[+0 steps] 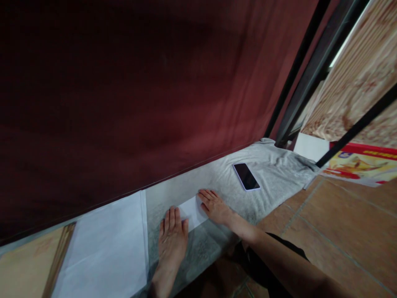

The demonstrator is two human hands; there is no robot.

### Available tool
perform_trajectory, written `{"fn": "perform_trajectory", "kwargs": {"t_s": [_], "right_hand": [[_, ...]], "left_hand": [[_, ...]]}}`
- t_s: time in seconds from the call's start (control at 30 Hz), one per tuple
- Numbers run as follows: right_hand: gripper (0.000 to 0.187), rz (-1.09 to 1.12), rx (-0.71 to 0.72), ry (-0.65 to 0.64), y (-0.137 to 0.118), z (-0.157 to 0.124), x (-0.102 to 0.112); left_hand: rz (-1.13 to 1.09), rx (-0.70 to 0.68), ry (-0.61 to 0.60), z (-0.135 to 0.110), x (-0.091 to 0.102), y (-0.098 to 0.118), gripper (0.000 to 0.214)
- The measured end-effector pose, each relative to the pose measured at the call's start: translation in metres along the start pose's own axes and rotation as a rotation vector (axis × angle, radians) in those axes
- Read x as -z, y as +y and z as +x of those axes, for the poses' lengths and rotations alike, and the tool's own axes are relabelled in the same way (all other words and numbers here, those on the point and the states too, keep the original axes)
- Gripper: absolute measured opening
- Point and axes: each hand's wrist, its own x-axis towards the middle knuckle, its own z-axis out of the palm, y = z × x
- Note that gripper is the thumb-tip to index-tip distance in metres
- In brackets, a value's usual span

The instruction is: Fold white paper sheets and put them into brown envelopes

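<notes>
A narrow strip of white paper (191, 212) lies on the grey cloth between my two hands. My left hand (172, 236) rests flat over its left end, fingers stretched out. On the right end lies my right hand (214, 207), palm down with the fingers spread a little. Both hands cover the ends of the strip, so its full length is hidden. Right of my right hand, a phone (246, 176) with a dark screen and a pale purple edge lies on the cloth.
Large white sheets (105, 244) lie left of my hands, beside a stack of brown paper envelopes (31, 260). The grey cloth (279, 174) covers a narrow bench against a dark red panel (139, 103). Black metal bars (297, 70) and a colourful box (362, 163) stand at right above the tiled floor (347, 219).
</notes>
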Motion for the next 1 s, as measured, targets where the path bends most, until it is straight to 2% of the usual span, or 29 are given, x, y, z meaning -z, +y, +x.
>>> {"fn": "perform_trajectory", "kwargs": {"t_s": [0.17, 0.37, 0.47, 0.53, 0.6, 0.7, 0.77, 0.8, 0.9, 1.0], "right_hand": [[0.048, 0.074, 0.004, -0.077, 0.002, 0.018, 0.011], [0.046, 0.112, -0.017, -0.068, 0.004, 0.024, 0.014], [0.037, 0.141, -0.041, -0.072, 0.005, 0.03, 0.02], [0.03, 0.196, -0.046, -0.038, 0.004, 0.034, 0.029], [0.025, 0.305, -0.011, 0.09, 0.003, 0.035, 0.04], [0.02, 0.471, 0.096, 0.354, 0.001, 0.032, 0.055], [0.019, 0.486, 0.158, 0.439, 0.001, 0.026, 0.061], [0.018, 0.463, 0.181, 0.443, 0.001, 0.022, 0.062], [0.021, 0.31, 0.213, 0.322, 0.006, 0.009, 0.062], [0.024, 0.175, 0.263, 0.038, 0.014, -0.005, 0.061]], "left_hand": [[-0.098, 0.009, -0.021, 0.015, 0.009, -0.014, 0.048], [-0.246, 0.051, 0.009, 0.027, 0.007, -0.026, 0.044], [-0.387, 0.092, 0.015, 0.032, 0.01, -0.031, 0.032], [-0.503, 0.134, 0.033, 0.034, 0.019, -0.034, 0.021], [-0.616, 0.158, 0.139, 0.036, 0.033, -0.035, 0.014], [-0.714, 0.115, 0.421, 0.034, 0.057, -0.035, 0.014], [-0.689, 0.03, 0.536, 0.03, 0.066, -0.035, 0.014], [-0.656, -0.02, 0.545, 0.027, 0.067, -0.034, 0.014], [-0.548, -0.16, 0.416, 0.016, 0.06, -0.035, 0.016], [-0.455, -0.27, 0.221, 0.001, 0.049, -0.034, 0.021]]}}
